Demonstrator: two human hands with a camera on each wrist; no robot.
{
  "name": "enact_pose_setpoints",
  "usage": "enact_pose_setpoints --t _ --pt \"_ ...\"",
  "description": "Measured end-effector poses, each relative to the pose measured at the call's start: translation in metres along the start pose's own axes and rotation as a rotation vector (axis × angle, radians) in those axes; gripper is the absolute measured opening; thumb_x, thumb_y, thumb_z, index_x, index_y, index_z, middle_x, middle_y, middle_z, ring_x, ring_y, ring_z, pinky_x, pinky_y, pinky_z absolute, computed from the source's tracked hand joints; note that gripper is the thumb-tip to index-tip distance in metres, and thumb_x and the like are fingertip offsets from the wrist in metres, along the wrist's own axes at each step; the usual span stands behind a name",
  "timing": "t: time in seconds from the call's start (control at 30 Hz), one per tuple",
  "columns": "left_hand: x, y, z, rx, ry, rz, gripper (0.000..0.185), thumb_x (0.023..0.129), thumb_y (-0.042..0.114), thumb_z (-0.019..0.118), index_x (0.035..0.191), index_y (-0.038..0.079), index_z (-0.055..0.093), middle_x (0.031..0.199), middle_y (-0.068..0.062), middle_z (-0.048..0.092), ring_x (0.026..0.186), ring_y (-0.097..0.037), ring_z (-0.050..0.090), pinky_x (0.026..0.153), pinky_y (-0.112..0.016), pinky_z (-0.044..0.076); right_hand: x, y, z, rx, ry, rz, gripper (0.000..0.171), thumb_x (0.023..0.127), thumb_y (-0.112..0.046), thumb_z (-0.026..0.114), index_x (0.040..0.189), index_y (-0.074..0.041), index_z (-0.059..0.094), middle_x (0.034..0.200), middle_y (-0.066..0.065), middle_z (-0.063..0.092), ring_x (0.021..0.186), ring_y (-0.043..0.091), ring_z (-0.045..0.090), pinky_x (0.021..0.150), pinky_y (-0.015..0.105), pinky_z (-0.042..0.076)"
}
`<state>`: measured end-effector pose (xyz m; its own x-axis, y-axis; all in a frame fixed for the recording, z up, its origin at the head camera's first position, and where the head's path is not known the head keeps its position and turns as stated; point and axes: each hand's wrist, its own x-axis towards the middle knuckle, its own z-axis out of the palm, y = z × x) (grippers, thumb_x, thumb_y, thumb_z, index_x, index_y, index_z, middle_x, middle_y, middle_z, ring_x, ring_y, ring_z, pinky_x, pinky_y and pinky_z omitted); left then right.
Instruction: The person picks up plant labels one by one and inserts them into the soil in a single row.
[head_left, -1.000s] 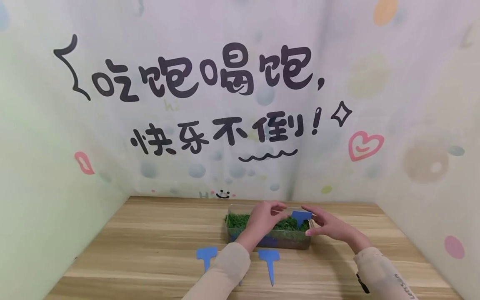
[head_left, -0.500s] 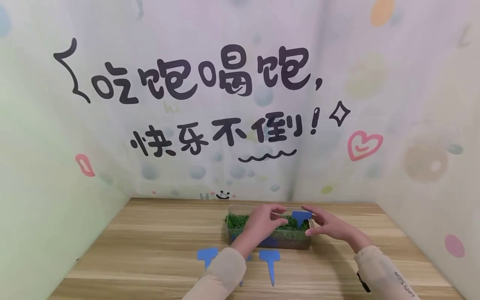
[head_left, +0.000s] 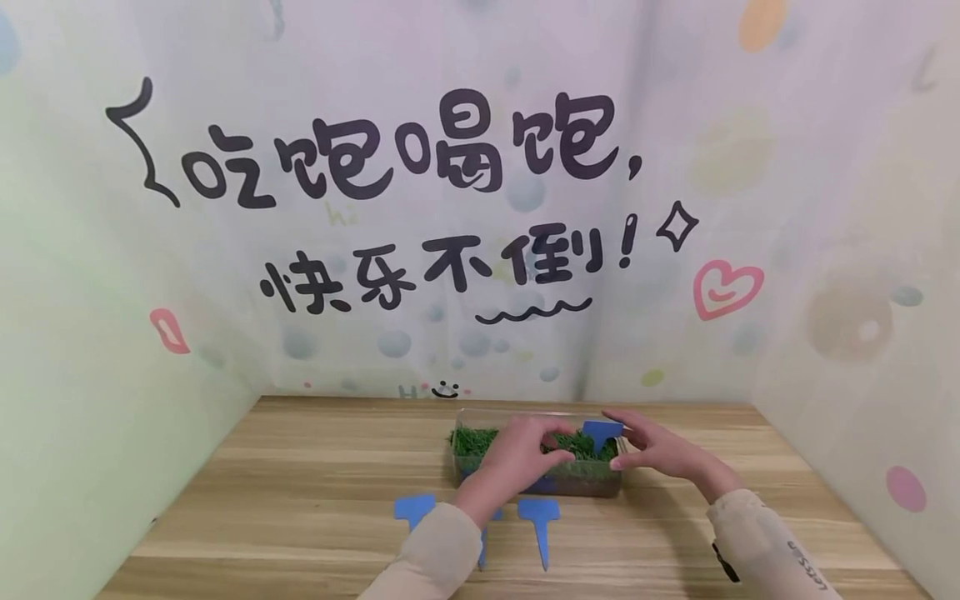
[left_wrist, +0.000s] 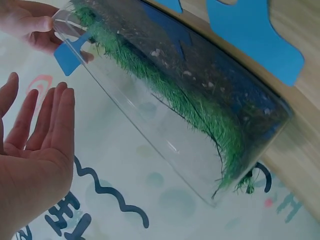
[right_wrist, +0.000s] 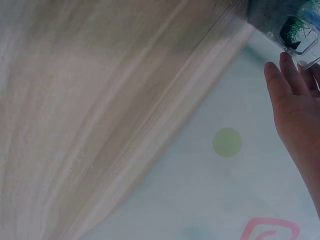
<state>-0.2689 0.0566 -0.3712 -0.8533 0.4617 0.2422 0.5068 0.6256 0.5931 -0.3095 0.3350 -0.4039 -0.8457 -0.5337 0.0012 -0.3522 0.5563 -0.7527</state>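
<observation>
Wooden table [head_left: 300,500], hands [head_left: 517,454] open beside grass box [head_left: 577,477]

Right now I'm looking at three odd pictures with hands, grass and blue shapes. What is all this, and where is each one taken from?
There is no machine here: a person works with two bare hands and wears three cameras. The wide picture comes from the head, looking down at a wooden table in front of a printed backdrop. The other two come from cameras on the wrists, so they look tilted and very close.

On the table stands a clear plastic box filled with green grass. One blue plant tag stands in the grass. Two more blue tags lie flat on the table in front of the box.

The left hand hovers over the box with open fingers and holds nothing. The right hand rests against the box's right end, near the standing tag.
</observation>
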Motion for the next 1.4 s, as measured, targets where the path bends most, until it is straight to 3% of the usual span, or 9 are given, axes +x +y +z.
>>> enact_pose_setpoints --t 0.13,0.3,0.57,0.87,1.07,1.4 --pt "-0.004 0.002 -0.002 0.047 -0.025 0.031 0.029 0.090 0.030 0.074 0.119 0.027 0.071 0.120 0.004 0.072 0.099 -0.014 0.070 0.074 -0.022 0.055 0.000 0.000 0.000 -0.013 -0.003 -0.010 0.086 0.094 -0.025 0.069 0.156 0.005 0.018 0.159 0.036 0.013 0.142 0.062 0.020 0.113 0.069 0.024" --pt "-0.009 0.003 -0.003 0.073 -0.087 0.017 0.032 0.090 0.031 0.074 0.122 0.025 0.071 0.122 0.004 0.072 0.098 -0.011 0.071 0.073 -0.022 0.055 0.000 0.002 0.000 0.025 0.000 -0.001 0.087 0.093 -0.024 0.071 0.157 0.003 0.018 0.160 0.035 0.011 0.143 0.061 0.018 0.114 0.069 0.021" --pt "-0.013 -0.002 -0.004 0.181 -0.148 0.032 0.035 0.089 0.035 0.074 0.122 0.025 0.071 0.111 0.006 0.074 0.088 -0.004 0.069 0.071 -0.020 0.053 0.000 0.000 0.001 0.005 0.002 -0.008 0.085 0.094 -0.022 0.070 0.156 0.005 0.019 0.159 0.036 0.013 0.142 0.062 0.019 0.113 0.070 0.022" --pt "-0.019 -0.010 -0.003 0.176 -0.218 0.000 0.034 0.088 0.037 0.074 0.121 0.027 0.071 0.103 0.007 0.075 0.086 -0.002 0.069 0.068 -0.020 0.053 0.000 0.003 0.001 -0.007 0.004 -0.015 0.087 0.093 -0.024 0.071 0.156 0.005 0.018 0.159 0.036 0.013 0.141 0.063 0.019 0.112 0.070 0.023" --pt "-0.022 -0.014 -0.001 0.172 -0.232 -0.013 0.031 0.088 0.034 0.075 0.119 0.027 0.072 0.105 0.007 0.075 0.090 -0.003 0.068 0.071 -0.021 0.054 0.001 0.003 0.000 -0.001 0.001 0.007 0.087 0.094 -0.024 0.070 0.157 0.003 0.017 0.160 0.035 0.011 0.143 0.062 0.018 0.114 0.069 0.022" --pt "-0.024 -0.019 0.004 0.150 -0.255 -0.019 0.028 0.088 0.032 0.076 0.115 0.026 0.074 0.101 0.009 0.074 0.083 0.002 0.063 0.069 -0.019 0.051 0.002 0.005 -0.001 0.008 0.005 -0.004 0.088 0.093 -0.025 0.071 0.156 0.004 0.018 0.160 0.035 0.012 0.143 0.061 0.017 0.115 0.069 0.021"
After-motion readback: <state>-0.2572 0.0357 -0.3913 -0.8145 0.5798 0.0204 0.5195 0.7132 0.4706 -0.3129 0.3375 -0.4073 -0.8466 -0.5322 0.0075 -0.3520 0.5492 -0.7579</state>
